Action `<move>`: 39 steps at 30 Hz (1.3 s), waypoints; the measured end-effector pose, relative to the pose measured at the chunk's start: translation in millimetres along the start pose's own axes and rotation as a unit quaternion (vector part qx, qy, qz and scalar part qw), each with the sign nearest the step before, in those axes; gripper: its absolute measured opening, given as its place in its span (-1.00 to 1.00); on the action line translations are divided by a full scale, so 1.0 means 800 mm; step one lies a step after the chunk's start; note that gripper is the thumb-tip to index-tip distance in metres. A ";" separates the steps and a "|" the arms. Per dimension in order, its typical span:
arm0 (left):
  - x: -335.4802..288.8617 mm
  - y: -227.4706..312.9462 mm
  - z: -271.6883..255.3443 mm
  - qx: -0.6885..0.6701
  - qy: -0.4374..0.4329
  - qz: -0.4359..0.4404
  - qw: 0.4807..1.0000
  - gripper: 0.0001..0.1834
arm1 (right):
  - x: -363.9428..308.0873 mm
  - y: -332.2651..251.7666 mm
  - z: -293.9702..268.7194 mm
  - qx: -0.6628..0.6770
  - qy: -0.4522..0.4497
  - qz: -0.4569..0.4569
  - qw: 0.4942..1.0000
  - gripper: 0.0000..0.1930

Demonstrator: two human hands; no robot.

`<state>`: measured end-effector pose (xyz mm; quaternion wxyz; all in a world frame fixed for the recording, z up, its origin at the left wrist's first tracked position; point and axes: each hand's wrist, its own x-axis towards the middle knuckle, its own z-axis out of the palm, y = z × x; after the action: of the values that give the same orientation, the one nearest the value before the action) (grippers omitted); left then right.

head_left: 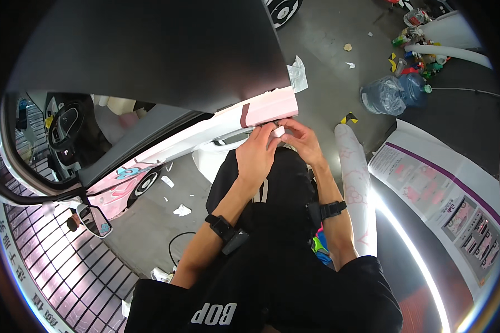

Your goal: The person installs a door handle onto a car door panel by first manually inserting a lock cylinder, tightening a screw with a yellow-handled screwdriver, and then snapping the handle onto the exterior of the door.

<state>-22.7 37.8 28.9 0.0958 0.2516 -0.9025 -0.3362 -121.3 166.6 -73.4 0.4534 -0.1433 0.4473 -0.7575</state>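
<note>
Both hands meet at the edge of a pink-and-white car door (pixel 208 129), just below a dark reddish-brown stripe. My left hand (pixel 255 155) is closed, thumb and fingers pinching a small white block-like piece (pixel 278 131). From the other side my right hand (pixel 304 142) grips the same piece with bent fingers. Whether it is attached to the door cannot be seen. The white door handle (pixel 233 139) lies just left of my left hand. Above the stripe, the dark roof panel (pixel 178 50) spans the upper left.
Paper scraps (pixel 181 210) litter the grey floor. To the right stand blue water jugs (pixel 384 94), a long patterned film roll (pixel 354 183) and a printed sheet (pixel 428 183) with car pictures. A side mirror (pixel 94 221) juts out at the lower left.
</note>
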 end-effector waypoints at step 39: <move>0.024 -0.046 -0.064 -0.021 -0.219 0.165 0.961 -0.43 | 0.074 0.017 0.129 0.242 0.606 0.014 0.757 -0.55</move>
<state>-7.4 -24.6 44.0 -0.0448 0.0173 -0.9230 -0.3817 -81.6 59.3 -38.2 0.1180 0.4668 0.4322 -0.7625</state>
